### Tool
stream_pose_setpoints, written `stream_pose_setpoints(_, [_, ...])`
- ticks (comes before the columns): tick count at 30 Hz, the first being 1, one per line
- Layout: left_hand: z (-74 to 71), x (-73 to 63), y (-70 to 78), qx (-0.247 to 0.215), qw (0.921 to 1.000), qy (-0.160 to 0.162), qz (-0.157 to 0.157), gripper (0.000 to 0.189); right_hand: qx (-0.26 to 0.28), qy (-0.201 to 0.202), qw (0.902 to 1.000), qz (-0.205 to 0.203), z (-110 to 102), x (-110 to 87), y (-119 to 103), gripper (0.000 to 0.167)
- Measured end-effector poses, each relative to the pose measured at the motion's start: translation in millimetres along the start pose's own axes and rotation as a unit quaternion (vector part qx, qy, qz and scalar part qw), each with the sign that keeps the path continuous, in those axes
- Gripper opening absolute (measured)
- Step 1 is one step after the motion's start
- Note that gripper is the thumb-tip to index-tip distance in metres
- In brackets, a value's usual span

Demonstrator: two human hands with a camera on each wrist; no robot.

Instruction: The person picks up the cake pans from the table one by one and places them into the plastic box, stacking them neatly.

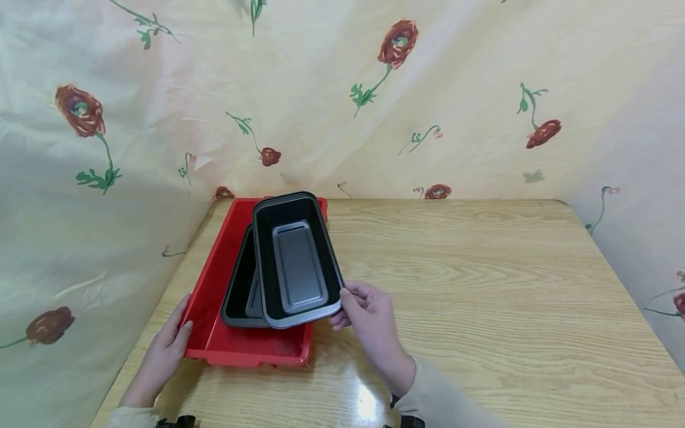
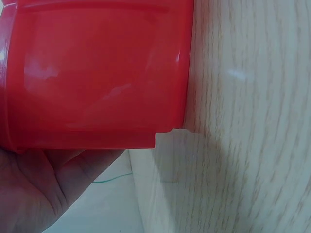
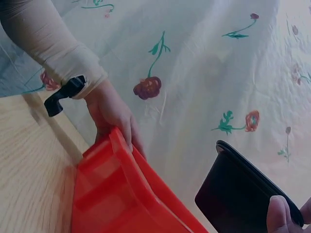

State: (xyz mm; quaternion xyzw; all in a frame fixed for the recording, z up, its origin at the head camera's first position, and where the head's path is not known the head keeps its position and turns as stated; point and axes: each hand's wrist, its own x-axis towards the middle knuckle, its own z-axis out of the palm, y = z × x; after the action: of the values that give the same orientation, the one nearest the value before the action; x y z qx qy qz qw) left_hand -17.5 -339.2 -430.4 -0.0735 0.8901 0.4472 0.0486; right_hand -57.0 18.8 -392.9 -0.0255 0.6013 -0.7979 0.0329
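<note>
A dark non-stick loaf pan [image 1: 301, 267] is held tilted above the red plastic bin [image 1: 214, 285]. My right hand [image 1: 374, 321] pinches this pan by its near right corner, thumb on the rim. In the right wrist view the pan [image 3: 233, 194] shows its outer side, with fingertips [image 3: 278, 216] against it. Beneath it, a second loaf pan [image 1: 239, 294] of the same kind lies in the bin, partly covered. My left hand [image 1: 163, 351] grips the bin's left rim near the front corner. The left wrist view shows that hand [image 2: 43, 189] against the bin's wall [image 2: 97, 73].
The bin stands at the left of a light wood-grain table [image 1: 471, 297]. A cream cloth [image 1: 321, 107] with red flowers hangs behind the table and along both sides. The table's left edge runs close beside the bin.
</note>
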Motion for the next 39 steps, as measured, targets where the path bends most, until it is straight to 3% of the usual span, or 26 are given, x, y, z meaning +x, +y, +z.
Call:
stream_pose_setpoints(24, [1.4,1.5,-1.1,0.014,0.9998,0.011,0.009,0.056,0.002,-0.025,0.9997,-0.002,44,13.4,21,0.027])
stream_pose_setpoints(33, [-0.2,1.5,-4.3,0.025,0.9991,0.013,0.032,0.056,-0.006,-0.022,0.9995,0.023,55,20.4,24,0.026])
stream_pose_setpoints(39, [-0.5,1.4,-4.3,0.018,0.9994,0.011,0.029,0.056,-0.011,-0.010,0.9987,0.049,59,24.4,26,0.027])
